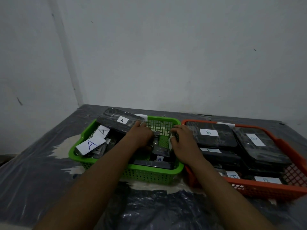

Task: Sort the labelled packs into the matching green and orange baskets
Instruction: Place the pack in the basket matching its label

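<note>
Both hands reach into the green perforated plastic basket (150,174) of A-labelled black wrapped packs (120,120). The left hand (141,136) and right hand (183,141) each curl around a small dark pack — its long axis hidden. The orange perforated plastic basket (265,190) just beside holds flat B-labelled black packs (211,135).

Both forearms are bare to the frame's edge, and the hands (159,138) wear no gloves, rings or watch.

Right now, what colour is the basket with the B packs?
Orange basket, seen best in the head view.

Both hands (163,138) reach inside the green basket (149,175).
</note>
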